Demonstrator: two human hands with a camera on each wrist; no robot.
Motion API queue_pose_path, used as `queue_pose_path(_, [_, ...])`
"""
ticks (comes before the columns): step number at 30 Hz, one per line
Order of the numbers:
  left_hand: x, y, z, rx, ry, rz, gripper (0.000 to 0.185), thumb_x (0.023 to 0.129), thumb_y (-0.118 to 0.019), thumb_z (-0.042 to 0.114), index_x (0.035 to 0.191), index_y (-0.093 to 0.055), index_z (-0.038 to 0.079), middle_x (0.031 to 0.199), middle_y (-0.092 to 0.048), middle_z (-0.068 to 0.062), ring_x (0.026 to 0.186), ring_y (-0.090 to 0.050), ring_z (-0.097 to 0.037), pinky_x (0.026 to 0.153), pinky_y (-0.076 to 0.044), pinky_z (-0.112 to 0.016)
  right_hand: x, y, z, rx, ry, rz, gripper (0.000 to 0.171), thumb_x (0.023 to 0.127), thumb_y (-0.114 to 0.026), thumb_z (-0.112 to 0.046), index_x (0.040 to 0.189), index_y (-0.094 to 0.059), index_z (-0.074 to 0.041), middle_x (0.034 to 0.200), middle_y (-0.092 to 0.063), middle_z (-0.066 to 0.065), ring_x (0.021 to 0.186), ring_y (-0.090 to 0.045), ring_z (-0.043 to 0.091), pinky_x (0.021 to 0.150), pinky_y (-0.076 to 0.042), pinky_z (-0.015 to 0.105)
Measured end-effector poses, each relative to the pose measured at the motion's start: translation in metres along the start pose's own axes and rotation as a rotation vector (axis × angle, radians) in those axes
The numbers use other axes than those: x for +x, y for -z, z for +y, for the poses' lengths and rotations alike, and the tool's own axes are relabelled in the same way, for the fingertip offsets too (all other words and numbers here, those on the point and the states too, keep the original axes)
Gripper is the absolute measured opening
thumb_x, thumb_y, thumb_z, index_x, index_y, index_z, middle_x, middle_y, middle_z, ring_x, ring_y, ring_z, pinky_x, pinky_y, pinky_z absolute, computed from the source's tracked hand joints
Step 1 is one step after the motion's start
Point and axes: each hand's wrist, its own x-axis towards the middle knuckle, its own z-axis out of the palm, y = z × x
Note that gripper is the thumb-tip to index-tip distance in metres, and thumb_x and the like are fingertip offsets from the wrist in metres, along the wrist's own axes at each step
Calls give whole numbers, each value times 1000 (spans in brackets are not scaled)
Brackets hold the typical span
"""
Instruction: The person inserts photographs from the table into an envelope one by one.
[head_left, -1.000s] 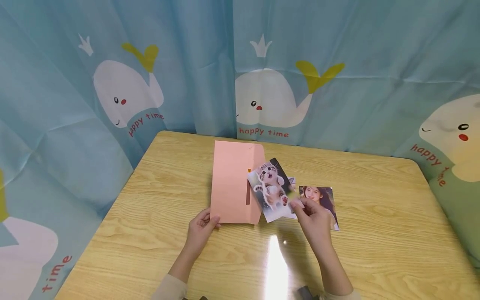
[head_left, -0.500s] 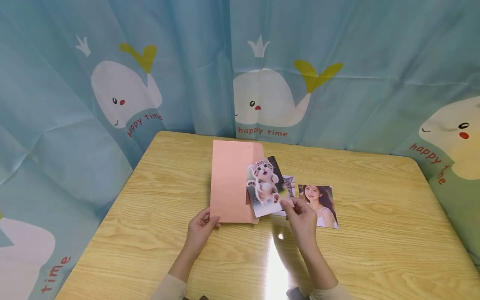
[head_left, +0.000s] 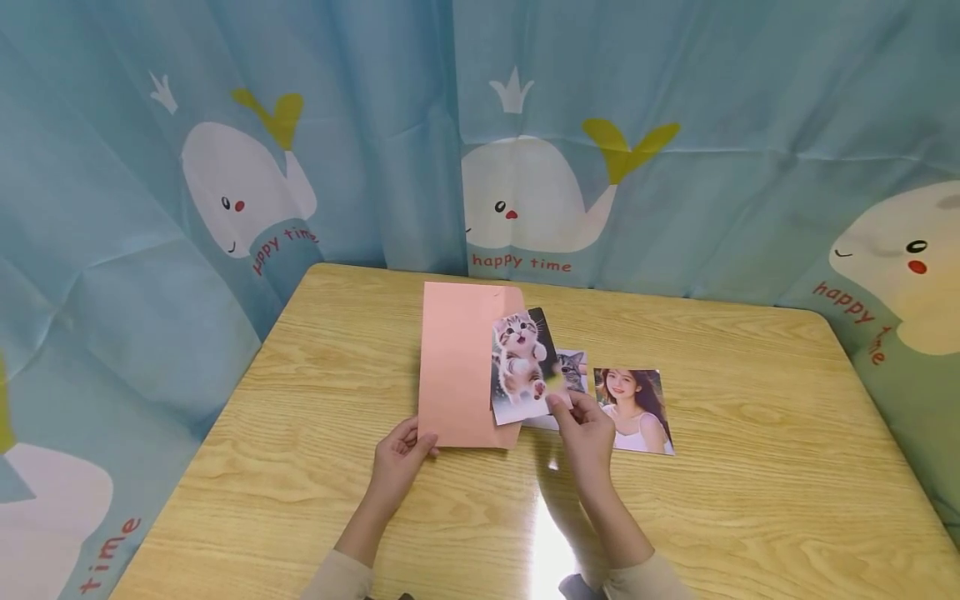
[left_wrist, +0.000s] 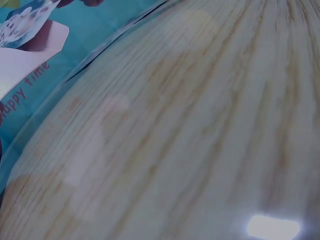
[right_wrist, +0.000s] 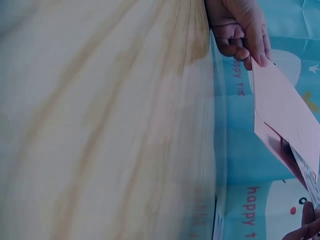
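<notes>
My left hand (head_left: 400,458) pinches the near left corner of a pink envelope (head_left: 459,367), its flap folded out to the right. Between thumb and fingers, my right hand (head_left: 588,437) holds a kitten photo (head_left: 519,371) by its near right corner. The photo's left side overlaps the envelope's flap and opening. Seen from the right wrist, the envelope (right_wrist: 282,102) is raised and tilted, its mouth gaping, with the photo's edge (right_wrist: 306,175) right at the opening. The left wrist view catches only part of the photo (left_wrist: 25,25) beside the flap.
A second cat photo (head_left: 573,371) lies on the wooden table (head_left: 750,467), partly hidden under the held one. To its right is a portrait photo (head_left: 639,408) of a person in a white top. A blue whale-print curtain (head_left: 420,150) stands behind the table.
My right hand has moved left with the kitten photo, which now overlaps more of the envelope's opening and stands straighter. More of the portrait photo shows. The left hand and envelope stay nearly still.
</notes>
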Motion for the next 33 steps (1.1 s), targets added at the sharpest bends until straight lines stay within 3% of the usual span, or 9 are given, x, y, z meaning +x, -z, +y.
queue_pose_path(6, [0,0,-1,5,6,-5,32,91,-63,9,118,-56,-7,90,-66,2,73,-64,-9,71,-56,-20,-11,-6,-23,-30,36,-38,17,85,-67,0,91,-64,16,64,-63,8,51,-44,-1,45,-35,13])
queue_pose_path(12, [-1,0,-1,-8,5,5,33,91,-63,10,119,-56,-6,91,-65,1,74,-64,-10,73,-56,-20,-3,-6,12,-115,142,-83,14,84,-71,-7,88,-67,5,63,-59,4,52,-43,0,45,-34,14])
queue_pose_path(14, [-1,1,0,-13,10,13,33,91,-63,10,120,-55,-5,91,-65,1,74,-64,-11,73,-56,-20,-2,-5,20,-178,258,-72,13,82,-73,-7,88,-67,3,66,-63,7,54,-46,-1,46,-37,13])
queue_pose_path(19, [-1,1,0,-23,2,14,33,92,-62,10,120,-55,-5,90,-65,2,74,-63,-10,73,-55,-20,2,0,30,-296,672,-47,17,72,-76,5,84,-64,2,63,-61,5,55,-48,3,48,-40,12])
queue_pose_path(22, [-1,1,1,-22,-11,8,33,92,-61,9,120,-54,-7,90,-65,3,74,-63,-9,72,-55,-20,5,1,31,-293,802,-61,19,69,-75,10,81,-63,1,61,-58,4,55,-47,6,48,-39,12])
queue_pose_path(26, [-1,1,0,-24,-14,9,33,92,-61,9,119,-54,-8,89,-65,3,73,-63,-9,72,-55,-19,7,-1,33,-283,822,-61,18,71,-74,11,79,-63,0,61,-58,3,54,-48,8,46,-38,12])
queue_pose_path(33, [-2,1,-1,-37,-16,-11,34,92,-61,10,120,-53,-8,91,-65,2,76,-63,-9,73,-55,-20,3,-10,32,-219,691,-93,12,76,-72,8,79,-64,-1,64,-64,6,55,-48,3,45,-39,12])
